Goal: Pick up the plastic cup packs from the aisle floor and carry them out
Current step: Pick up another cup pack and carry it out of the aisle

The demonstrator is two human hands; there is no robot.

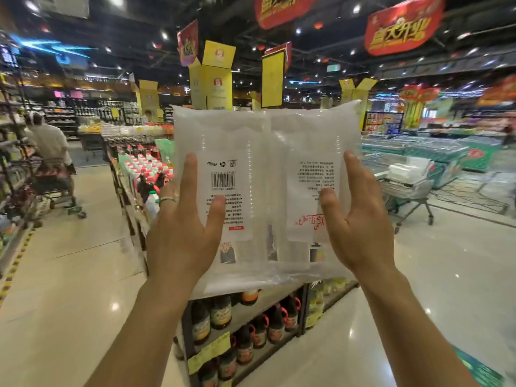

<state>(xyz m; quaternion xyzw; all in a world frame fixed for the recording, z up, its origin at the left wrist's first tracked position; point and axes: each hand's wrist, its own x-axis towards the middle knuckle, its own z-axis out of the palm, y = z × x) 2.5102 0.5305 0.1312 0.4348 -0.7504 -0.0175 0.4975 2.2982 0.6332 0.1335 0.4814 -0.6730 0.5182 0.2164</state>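
Observation:
Two clear plastic cup packs (265, 174) are held side by side, raised in front of me above a shelf end. White printed labels with a barcode face me. My left hand (184, 233) grips the left pack's edge, thumb pressed on the label and the other fingers reaching round the side. My right hand (360, 227) grips the right pack the same way, thumb on the front, most of the other fingers hidden behind. The packs' bottom edge sags between my wrists.
A shelf end with dark sauce bottles (251, 331) stands right below the packs. A person with a shopping cart (53, 174) is in the left aisle. Another loaded cart (405, 188) and green freezer chests (446, 155) are on the right. Glossy floor (83, 275) runs along both sides.

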